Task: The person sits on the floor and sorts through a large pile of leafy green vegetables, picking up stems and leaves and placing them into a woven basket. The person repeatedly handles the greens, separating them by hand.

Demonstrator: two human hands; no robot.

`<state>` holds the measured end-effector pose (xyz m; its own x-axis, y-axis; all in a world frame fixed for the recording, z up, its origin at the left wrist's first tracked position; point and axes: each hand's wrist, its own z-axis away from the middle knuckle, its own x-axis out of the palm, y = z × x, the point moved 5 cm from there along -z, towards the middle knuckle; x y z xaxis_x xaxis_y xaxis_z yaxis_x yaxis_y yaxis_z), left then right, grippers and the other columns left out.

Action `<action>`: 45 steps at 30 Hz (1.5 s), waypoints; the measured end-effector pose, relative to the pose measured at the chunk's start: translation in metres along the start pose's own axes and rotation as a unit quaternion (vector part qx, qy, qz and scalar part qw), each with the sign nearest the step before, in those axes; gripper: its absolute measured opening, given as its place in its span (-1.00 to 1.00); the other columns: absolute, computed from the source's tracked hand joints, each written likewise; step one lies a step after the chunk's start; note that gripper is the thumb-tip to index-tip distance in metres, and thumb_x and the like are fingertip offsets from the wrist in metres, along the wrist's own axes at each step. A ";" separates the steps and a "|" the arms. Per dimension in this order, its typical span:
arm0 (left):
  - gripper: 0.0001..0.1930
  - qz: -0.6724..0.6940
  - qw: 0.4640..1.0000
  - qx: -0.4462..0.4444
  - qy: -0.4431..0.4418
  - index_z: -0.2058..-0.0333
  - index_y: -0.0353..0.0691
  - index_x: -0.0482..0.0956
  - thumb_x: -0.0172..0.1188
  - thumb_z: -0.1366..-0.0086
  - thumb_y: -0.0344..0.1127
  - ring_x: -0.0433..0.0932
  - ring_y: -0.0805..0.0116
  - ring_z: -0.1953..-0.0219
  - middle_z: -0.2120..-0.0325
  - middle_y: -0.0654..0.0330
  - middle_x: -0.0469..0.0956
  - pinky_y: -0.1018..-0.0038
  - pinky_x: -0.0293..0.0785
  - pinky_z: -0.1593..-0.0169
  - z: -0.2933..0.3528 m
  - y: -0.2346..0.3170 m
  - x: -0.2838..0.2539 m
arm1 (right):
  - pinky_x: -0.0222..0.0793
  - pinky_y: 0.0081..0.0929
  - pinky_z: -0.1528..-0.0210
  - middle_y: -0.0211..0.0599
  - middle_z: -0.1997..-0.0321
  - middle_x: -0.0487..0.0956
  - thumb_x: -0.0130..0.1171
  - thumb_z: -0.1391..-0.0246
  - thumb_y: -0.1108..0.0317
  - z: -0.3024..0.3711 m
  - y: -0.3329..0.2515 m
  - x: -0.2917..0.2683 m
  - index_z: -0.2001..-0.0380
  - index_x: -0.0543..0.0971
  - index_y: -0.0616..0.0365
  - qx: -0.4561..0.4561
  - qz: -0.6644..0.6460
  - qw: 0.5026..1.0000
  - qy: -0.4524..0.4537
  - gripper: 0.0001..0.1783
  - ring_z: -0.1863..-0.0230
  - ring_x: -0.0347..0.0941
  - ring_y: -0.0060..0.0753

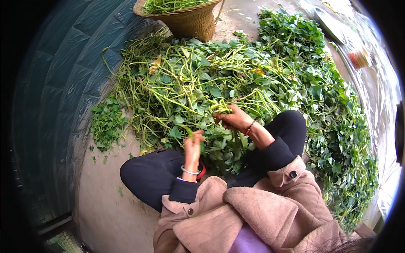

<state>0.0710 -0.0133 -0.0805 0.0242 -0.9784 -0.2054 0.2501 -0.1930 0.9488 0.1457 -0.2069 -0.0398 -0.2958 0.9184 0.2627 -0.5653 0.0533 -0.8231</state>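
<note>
A bunch of green leafy stems [220, 106] is gripped in my right hand [236, 117], its cut-looking ends poking out past the fingers and leaves hanging below. Lower and to the left, my left hand [193, 145] has its fingers drawn together on a thin green stem [186, 129]; motion smears the fingertips a little. Both hands are over the near edge of a wide heap of leafy vines [181, 84], between my bent knees. The heap mixes pale green stalks with dark leaves and a few yellowed ones.
A woven basket [190, 23] filled with green stems stands beyond the heap. At the left lies a small pile of loose leaves [107, 122], beside dark sheeting [63, 84]. A red and white tub [359, 58] sits at the far right, near pale plastic sheeting [379, 97].
</note>
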 end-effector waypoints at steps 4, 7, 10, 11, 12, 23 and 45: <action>-0.69 0.138 0.988 -0.053 -0.043 0.04 -0.29 0.53 0.18 -0.30 -0.26 0.44 0.56 0.22 0.19 0.31 0.55 0.63 0.33 0.08 -0.002 0.035 0.003 | 0.21 -0.70 0.66 -0.40 0.49 0.57 0.19 -0.13 0.30 -0.002 0.003 0.009 0.28 0.56 0.15 0.009 -0.058 0.998 -0.026 -0.84 0.63 0.34 -0.68; -0.65 0.168 0.966 -0.026 -0.194 0.08 -0.28 0.52 0.30 -0.20 -0.26 0.37 0.62 0.27 0.26 0.46 0.47 0.63 0.29 0.13 0.007 0.038 0.034 | 0.26 -0.71 0.63 -0.41 0.49 0.57 0.23 -0.11 0.32 -0.005 0.006 0.026 0.27 0.58 0.17 -0.020 -0.121 0.989 -0.087 -0.82 0.62 0.36 -0.68; -0.67 0.125 0.951 -0.101 -0.265 0.16 -0.20 0.48 0.34 -0.17 -0.21 0.34 0.61 0.18 0.23 0.47 0.40 0.62 0.25 0.08 0.017 0.024 0.045 | 0.25 -0.77 0.63 -0.39 0.49 0.57 0.25 -0.10 0.32 -0.002 0.003 0.047 0.29 0.55 0.16 -0.015 -0.127 0.985 -0.119 -0.83 0.64 0.34 -0.74; -0.68 0.110 0.946 -0.115 -0.282 0.16 -0.18 0.47 0.33 -0.18 -0.21 0.33 0.60 0.18 0.25 0.48 0.38 0.62 0.25 0.08 0.019 0.021 0.047 | 0.24 -0.77 0.63 -0.39 0.49 0.56 0.25 -0.10 0.31 0.001 0.002 0.056 0.28 0.55 0.16 -0.015 -0.146 0.978 -0.150 -0.82 0.65 0.33 -0.75; -0.69 0.126 0.944 -0.131 -0.274 0.15 -0.16 0.46 0.31 -0.20 -0.20 0.32 0.61 0.19 0.25 0.49 0.36 0.62 0.24 0.10 0.020 0.019 0.045 | 0.23 -0.77 0.63 -0.40 0.49 0.56 0.25 -0.10 0.31 0.001 0.004 0.060 0.28 0.54 0.16 -0.007 -0.145 0.977 -0.157 -0.82 0.66 0.32 -0.75; -0.62 0.189 0.926 -0.170 -0.278 -0.01 -0.31 0.43 0.11 -0.35 -0.18 0.39 0.51 0.03 0.10 0.28 0.49 0.51 0.26 -0.08 0.022 0.032 0.046 | 0.45 -0.52 0.26 -0.23 0.21 0.55 0.24 -0.11 0.17 -0.015 0.005 0.042 0.00 0.43 0.26 -0.139 -0.035 0.987 -0.075 -0.51 0.24 0.49 -0.49; -0.66 0.473 0.862 -0.167 -0.076 0.04 -0.18 0.44 -0.06 -0.41 -0.07 0.46 0.38 0.06 0.07 0.21 0.51 0.37 0.38 -0.04 0.001 0.022 0.008 | 0.42 -0.22 0.33 -0.14 0.42 0.51 0.22 0.11 0.37 0.011 -0.001 0.055 0.35 0.55 0.15 -0.318 0.405 0.857 0.021 -0.81 0.33 0.51 -0.04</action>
<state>0.0758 -0.0255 -0.0615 0.2502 -0.6893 0.6800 0.4532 0.7040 0.5468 0.1213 -0.1604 -0.0192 -0.3565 0.7674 -0.5329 0.3511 -0.4186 -0.8376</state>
